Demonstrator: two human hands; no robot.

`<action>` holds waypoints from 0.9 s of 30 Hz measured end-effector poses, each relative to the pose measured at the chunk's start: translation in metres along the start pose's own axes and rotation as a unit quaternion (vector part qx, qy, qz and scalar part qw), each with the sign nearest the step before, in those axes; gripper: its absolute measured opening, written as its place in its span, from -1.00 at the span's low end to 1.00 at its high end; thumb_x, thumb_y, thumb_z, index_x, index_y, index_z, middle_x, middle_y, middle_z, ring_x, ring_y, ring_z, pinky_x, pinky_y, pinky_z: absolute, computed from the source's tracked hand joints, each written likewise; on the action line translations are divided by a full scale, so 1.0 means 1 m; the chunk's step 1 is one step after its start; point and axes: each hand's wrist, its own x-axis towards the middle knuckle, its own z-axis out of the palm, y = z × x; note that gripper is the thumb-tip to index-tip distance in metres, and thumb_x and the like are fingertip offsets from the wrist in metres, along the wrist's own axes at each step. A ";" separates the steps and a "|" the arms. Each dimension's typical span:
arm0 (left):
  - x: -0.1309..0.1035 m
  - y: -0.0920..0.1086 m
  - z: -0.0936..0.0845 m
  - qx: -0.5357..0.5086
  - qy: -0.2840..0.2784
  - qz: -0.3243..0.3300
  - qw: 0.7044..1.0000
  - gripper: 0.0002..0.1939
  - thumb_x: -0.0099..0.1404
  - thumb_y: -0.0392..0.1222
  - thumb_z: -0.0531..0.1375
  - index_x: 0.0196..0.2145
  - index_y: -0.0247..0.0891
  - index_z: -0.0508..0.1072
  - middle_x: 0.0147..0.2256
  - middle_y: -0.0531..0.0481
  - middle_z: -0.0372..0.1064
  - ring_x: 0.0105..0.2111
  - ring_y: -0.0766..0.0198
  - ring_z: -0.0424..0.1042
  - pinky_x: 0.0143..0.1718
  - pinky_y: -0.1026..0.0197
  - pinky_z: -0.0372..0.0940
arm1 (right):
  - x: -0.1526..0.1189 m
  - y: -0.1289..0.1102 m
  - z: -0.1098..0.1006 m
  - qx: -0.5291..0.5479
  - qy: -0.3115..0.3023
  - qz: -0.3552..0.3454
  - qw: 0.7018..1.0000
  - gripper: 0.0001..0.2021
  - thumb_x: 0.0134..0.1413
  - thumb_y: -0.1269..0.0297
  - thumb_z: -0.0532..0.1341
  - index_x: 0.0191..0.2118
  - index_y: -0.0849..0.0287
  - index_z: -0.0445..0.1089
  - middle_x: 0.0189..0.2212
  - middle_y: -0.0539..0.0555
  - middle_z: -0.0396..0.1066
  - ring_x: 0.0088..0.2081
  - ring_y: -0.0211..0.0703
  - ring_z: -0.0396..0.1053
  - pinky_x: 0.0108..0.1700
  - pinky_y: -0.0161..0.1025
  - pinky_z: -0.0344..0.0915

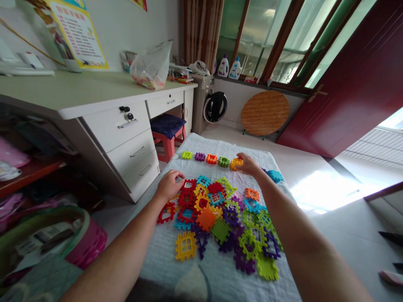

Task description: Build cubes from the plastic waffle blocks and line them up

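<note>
My right hand point(248, 164) is at the far part of the cloth-covered table, its fingers closed on a yellow-orange interlocking block point(236, 164). This block stands at the right end of a row with a green block point(224, 161), an orange block point(211, 159), a purple block point(200, 157) and a lime block point(187, 155). My left hand point(170, 185) rests at the left edge of a pile of notched plastic tiles, fingers loosely bent and apart, beside a red window tile point(189, 184). Nothing shows in its grasp. The pile includes an orange tile point(205, 219) and a green tile point(220, 231).
A blue piece point(275, 176) lies past my right wrist near the table's right edge. A white desk point(119, 130) with drawers stands to the left, a stool point(168, 128) beside it. A pink basket point(90, 243) is at lower left; a red door point(340, 84) stands right.
</note>
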 end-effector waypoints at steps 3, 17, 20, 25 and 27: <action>0.001 0.001 0.000 0.005 -0.008 -0.005 1.000 -0.85 0.12 -0.17 0.12 -0.38 -0.22 0.46 -0.31 -0.04 0.40 -0.27 0.18 0.38 -0.13 0.14 0.30 | 0.007 0.005 0.004 -0.016 -0.020 -0.004 1.000 -0.42 -0.22 0.29 0.28 0.06 0.18 0.31 -0.07 0.15 0.44 -0.06 0.05 0.36 -0.03 -0.10 0.26; 0.001 0.000 0.001 0.003 -0.006 0.001 1.000 -0.83 0.13 -0.17 0.11 -0.38 -0.23 0.47 -0.31 -0.04 0.40 -0.28 0.17 0.38 -0.16 0.15 0.28 | 0.009 0.007 0.014 -0.049 -0.053 0.005 0.997 -0.32 -0.23 0.21 0.35 0.12 0.17 0.27 -0.01 0.20 0.41 -0.02 0.13 0.33 -0.03 -0.05 0.24; 0.001 -0.002 0.001 0.001 -0.009 0.000 1.000 -0.83 0.13 -0.17 0.11 -0.37 -0.24 0.47 -0.32 -0.04 0.40 -0.28 0.17 0.38 -0.16 0.15 0.28 | 0.009 0.007 0.014 -0.054 -0.054 0.010 0.997 -0.32 -0.23 0.21 0.36 0.12 0.16 0.29 -0.01 0.20 0.41 -0.01 0.18 0.33 -0.02 0.00 0.24; 0.002 -0.001 0.000 -0.004 -0.011 -0.004 1.000 -0.82 0.13 -0.14 0.11 -0.37 -0.23 0.47 -0.31 -0.04 0.39 -0.28 0.17 0.38 -0.13 0.14 0.29 | 0.006 0.007 0.006 -0.030 -0.030 -0.010 0.999 -0.34 -0.23 0.23 0.35 0.10 0.14 0.29 0.03 0.21 0.39 0.02 0.18 0.32 0.00 0.02 0.26; 0.002 -0.001 -0.001 -0.006 -0.014 -0.006 1.000 -0.81 0.12 -0.13 0.11 -0.37 -0.24 0.47 -0.30 -0.05 0.39 -0.28 0.17 0.38 -0.13 0.13 0.29 | -0.002 0.008 -0.003 -0.011 -0.008 -0.015 1.000 -0.36 -0.20 0.25 0.33 0.11 0.15 0.28 0.04 0.22 0.37 0.03 0.16 0.32 0.02 0.03 0.26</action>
